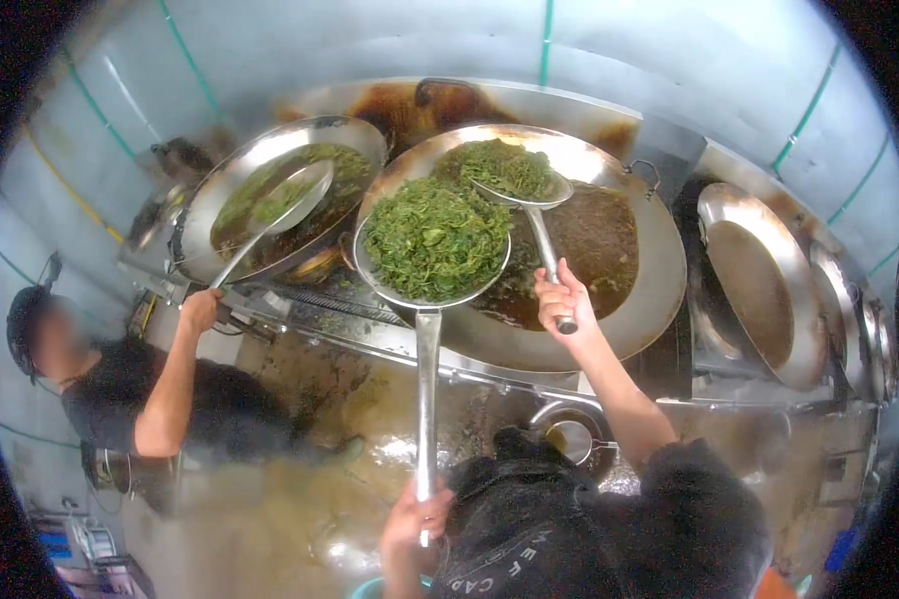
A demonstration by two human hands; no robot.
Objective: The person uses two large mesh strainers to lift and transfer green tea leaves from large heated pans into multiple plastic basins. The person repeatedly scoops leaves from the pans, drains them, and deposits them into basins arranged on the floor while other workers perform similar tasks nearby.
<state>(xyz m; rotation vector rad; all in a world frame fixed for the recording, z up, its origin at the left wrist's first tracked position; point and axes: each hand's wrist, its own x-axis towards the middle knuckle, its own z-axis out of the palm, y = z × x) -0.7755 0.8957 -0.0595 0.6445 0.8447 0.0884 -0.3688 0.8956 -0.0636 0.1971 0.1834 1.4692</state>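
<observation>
My left hand (417, 514) is closed around the long metal handle of a wide strainer (428, 389). A tall heap of dark green leafy vegetables (435, 240) fills its round head, which is held over the near left part of a large wok (664, 270). My right hand (566, 304) grips the shorter handle of a ladle (541, 238). More greens (509, 168) lie in and behind the ladle's bowl, against the strainer's heap. Brown liquid (594, 245) pools in the wok below. Whether the strainer's head is perforated is hidden by the leaves.
At left, a co-worker's hand (201, 310) holds another ladle (295, 212) over a second wok (365, 145) of greens in liquid. More woks (804, 344) stand tilted at right. A metal counter edge (489, 377) runs along the front. The floor (280, 499) looks wet.
</observation>
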